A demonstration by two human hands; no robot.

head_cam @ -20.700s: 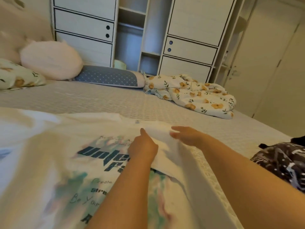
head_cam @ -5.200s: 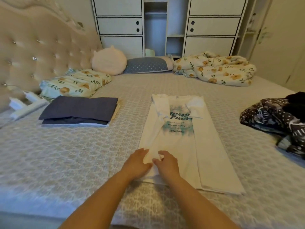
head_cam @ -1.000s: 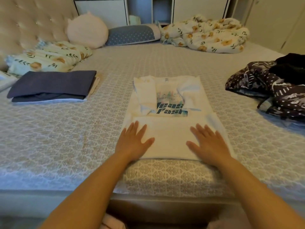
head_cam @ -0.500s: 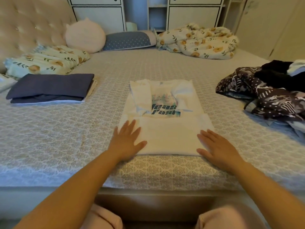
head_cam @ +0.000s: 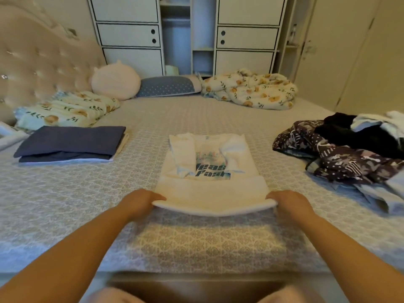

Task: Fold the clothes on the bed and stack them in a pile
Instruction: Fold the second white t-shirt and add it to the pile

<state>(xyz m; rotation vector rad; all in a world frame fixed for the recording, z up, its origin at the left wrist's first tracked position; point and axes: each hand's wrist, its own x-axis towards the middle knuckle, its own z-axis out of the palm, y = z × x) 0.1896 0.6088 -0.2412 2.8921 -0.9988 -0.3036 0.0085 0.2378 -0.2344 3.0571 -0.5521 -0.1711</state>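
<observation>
A white T-shirt (head_cam: 211, 189) with a teal print lies folded lengthwise in the middle of the bed (head_cam: 65, 204). Its near folded edge is raised off the cover. My left hand (head_cam: 140, 201) grips that edge at its left corner, and my right hand (head_cam: 288, 202) grips the right corner. To the left sits a pile of folded clothes (head_cam: 70, 144) with a dark navy piece on top. A heap of unfolded clothes (head_cam: 349, 149), dark patterned, black and white, lies at the right.
A tufted headboard (head_cam: 37, 66) stands at the left, with a floral pillow (head_cam: 65, 110), a round pink cushion (head_cam: 115, 80) and a blue bolster (head_cam: 166, 86) beyond. A crumpled floral blanket (head_cam: 249, 90) lies at the far side, before white cabinets (head_cam: 247, 36).
Half a second ago both hands lay flat on the shirt's near fold. Now each grips a corner of that edge and has lifted it off the bed.
</observation>
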